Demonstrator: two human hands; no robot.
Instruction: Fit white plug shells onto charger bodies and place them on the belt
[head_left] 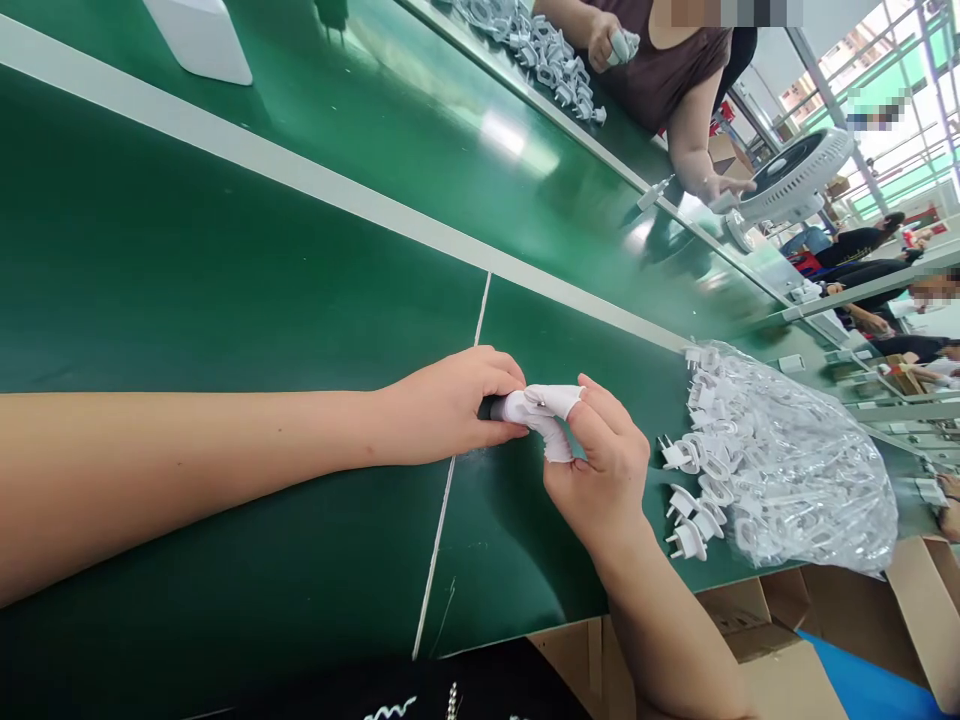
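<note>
Forearm (285, 430) straight, left hand (484, 400) and right hand (600, 445) (fingertips (561, 401) wrapped) pinched on small whitish piece (513, 408)

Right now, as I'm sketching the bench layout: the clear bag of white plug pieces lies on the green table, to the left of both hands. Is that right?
Only the side is wrong: the head view shows the clear bag of white plug pieces on the green table, right of the left hand and right hand.

Left of a crinkled, glossy plastic bag (825, 470), we are wearing matt, wrinkled finger covers (559, 400) over a smooth, shiny surface (337, 300). Beside the bag we are seeing smooth plastic plug pieces (688, 541); below it, matt cardboard boxes (787, 678).
</note>
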